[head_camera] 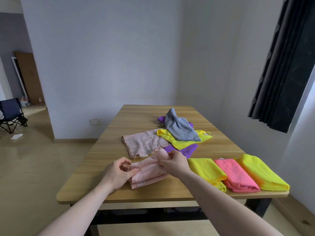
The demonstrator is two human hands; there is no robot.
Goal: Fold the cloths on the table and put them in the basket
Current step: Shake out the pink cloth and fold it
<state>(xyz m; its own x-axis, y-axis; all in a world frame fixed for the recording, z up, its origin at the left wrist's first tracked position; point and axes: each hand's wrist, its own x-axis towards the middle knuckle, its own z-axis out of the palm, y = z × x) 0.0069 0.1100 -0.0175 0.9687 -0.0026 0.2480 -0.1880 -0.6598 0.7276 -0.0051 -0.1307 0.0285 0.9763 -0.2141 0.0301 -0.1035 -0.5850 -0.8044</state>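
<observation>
Pale pink cloth [146, 169] lies bunched on the near part of the wooden table [105, 150], held between both hands. Its lower layers are hidden under the upper folds, so the number of folds cannot be told. A small white tag shows at its near edge; any print on it is too small to read.

The left hand [119, 172] comes in from the lower left, fingers curled, thumb and fingers pinching the cloth's left end. The right hand [173, 162] reaches in from the lower right, knuckles up, fingertips pinching the cloth's upper right part. Both forearms are bare and cut off by the bottom edge.

Just right of the right hand lie three folded cloths side by side: a yellow cloth [207, 169], a coral pink cloth [236, 174] and a yellow-green cloth [262, 172].

Beyond the hands, a beige lace cloth [144, 143] lies flat. Beside it is a loose pile: a grey towel [180, 126] over an unfolded yellow cloth [172, 138], with a purple cloth [185, 149] largely covered beneath them.
</observation>
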